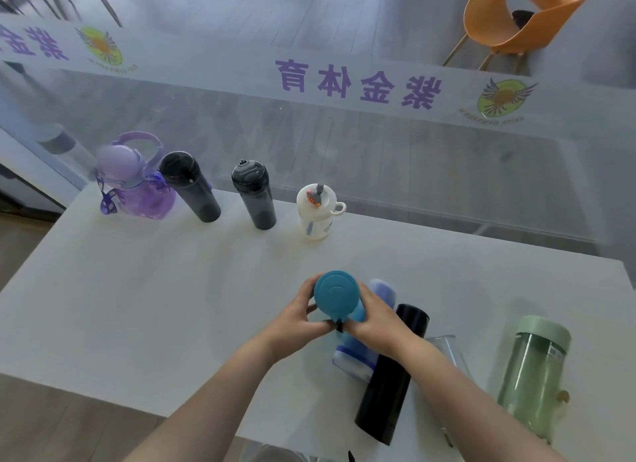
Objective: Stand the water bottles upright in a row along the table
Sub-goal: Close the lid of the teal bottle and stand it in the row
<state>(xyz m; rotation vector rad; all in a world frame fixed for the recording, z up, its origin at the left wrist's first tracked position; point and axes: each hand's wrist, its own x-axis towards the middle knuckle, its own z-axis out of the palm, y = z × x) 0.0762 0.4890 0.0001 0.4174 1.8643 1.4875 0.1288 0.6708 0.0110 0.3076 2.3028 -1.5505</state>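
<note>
Your two hands meet over the near middle of the white counter (137, 306), both wrapped round one teal-lidded bottle (336, 294). Your left hand (298, 318) curls its fingers against the lid's left side, and your right hand (375, 318) clamps the right side, so the bottle stands lid-up between your palms.

Just under and to the right of your right hand lies a pale blue bottle (354, 355), on its side and partly hidden by your wrist. Touching it on its right lies a black flask (392, 375), also on its side, its far end poking out past your right knuckles. Further right of that arm a clear tumbler (444, 349) shows only in part, and beyond it a green bottle (531, 375) lies near the counter's right edge.

Well beyond your hands, four bottles stand upright in a row along the far edge: a white straw cup (318, 212) straight ahead of your left hand, then leftward a dark grey bottle (254, 193), a black bottle (189, 186) and a purple jug (132, 181) with a carry handle. Behind them runs a glass wall (378, 144) with purple lettering.
</note>
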